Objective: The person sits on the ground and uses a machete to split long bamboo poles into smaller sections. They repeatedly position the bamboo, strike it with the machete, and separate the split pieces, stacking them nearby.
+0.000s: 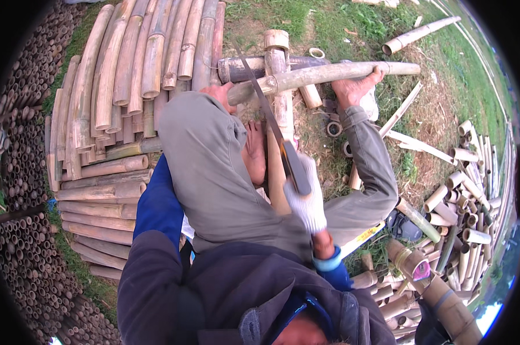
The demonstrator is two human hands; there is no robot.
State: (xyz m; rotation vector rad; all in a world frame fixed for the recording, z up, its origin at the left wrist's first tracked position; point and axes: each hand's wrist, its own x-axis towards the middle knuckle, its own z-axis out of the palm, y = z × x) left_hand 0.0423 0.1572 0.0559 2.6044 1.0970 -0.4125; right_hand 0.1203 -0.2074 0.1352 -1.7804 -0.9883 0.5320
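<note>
A pale bamboo pole (323, 76) lies crosswise before me over an upright of bamboo (280, 109). My left hand (218, 95), partly hidden behind my knee, is closed on the pole's left end. In a white knitted glove, my right hand (306, 198) grips the dark handle of a hand saw (269, 118). The long blade slants up and left, crossing the pole close to my left hand. Whether its teeth are in a cut cannot be made out. My bare right foot (352, 91) presses on the pole toward its right end.
Long bamboo poles (124, 63) are stacked at the left, with more piled below them (101, 207). Short cut pieces (464, 207) heap up at the right. A pink tape measure (421, 271) rests on bamboo at the lower right. My left foot (253, 152) is beside the upright.
</note>
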